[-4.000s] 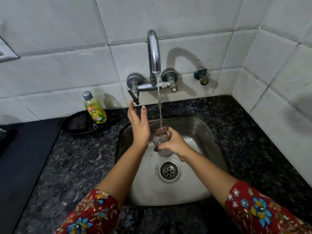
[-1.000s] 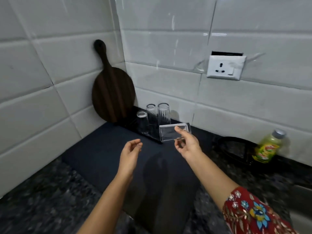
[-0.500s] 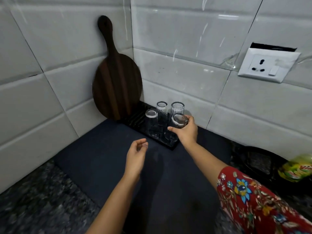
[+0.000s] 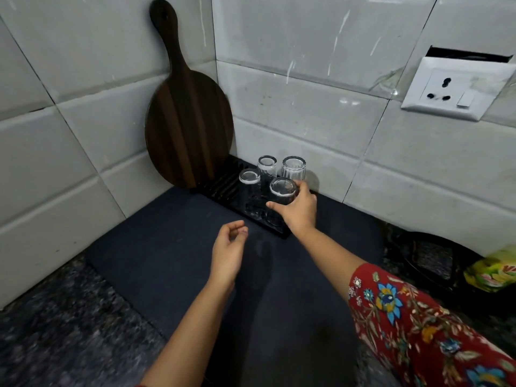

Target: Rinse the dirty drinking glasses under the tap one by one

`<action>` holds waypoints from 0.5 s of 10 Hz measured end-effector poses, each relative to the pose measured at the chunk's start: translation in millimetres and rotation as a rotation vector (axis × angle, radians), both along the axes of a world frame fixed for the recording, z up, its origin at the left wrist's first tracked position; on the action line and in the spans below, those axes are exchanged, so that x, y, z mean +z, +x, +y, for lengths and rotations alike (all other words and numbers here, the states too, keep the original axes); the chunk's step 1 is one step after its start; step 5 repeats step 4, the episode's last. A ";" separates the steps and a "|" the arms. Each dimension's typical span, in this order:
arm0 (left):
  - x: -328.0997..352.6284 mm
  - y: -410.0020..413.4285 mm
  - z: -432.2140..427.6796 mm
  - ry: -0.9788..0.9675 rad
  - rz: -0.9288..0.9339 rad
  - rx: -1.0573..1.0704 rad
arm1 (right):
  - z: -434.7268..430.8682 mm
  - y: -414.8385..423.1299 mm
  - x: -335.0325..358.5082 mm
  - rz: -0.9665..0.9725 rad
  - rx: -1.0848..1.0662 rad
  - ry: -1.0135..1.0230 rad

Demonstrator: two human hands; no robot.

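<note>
My right hand (image 4: 297,212) is clamped round a glass (image 4: 282,192), thumb on the near side and fingers behind. The glass stands at the near right end of the black tray (image 4: 220,181), just beside three other glasses (image 4: 249,188). My left hand (image 4: 229,254) hangs loosely curled above the dark mat (image 4: 167,247), holding nothing and apart from the right.

Dark wooden board (image 4: 190,107) leaning upright, white wall socket (image 4: 458,90), green bottle (image 4: 494,272)
</note>
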State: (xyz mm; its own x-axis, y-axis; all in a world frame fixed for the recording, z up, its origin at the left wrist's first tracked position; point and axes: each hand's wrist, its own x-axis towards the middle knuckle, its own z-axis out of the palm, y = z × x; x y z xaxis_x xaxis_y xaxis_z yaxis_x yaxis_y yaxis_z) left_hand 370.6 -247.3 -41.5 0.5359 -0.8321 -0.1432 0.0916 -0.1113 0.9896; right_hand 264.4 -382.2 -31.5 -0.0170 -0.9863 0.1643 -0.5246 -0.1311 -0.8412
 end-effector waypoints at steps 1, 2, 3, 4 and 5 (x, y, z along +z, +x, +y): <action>-0.7 0.8 -1.6 0.004 0.008 0.004 | -1.1 4.1 0.6 0.024 -0.006 -0.011; 3.5 1.7 -1.8 0.001 0.001 0.016 | 1.3 5.3 2.4 0.034 -0.018 -0.010; 7.0 2.5 -2.9 -0.009 -0.009 0.031 | 2.3 4.0 -1.2 0.032 -0.017 0.020; 16.7 1.7 -3.6 -0.036 -0.036 0.037 | 7.1 -3.6 4.9 -0.061 -0.026 0.084; 16.7 1.7 -3.6 -0.036 -0.036 0.037 | 7.1 -3.6 4.9 -0.061 -0.026 0.084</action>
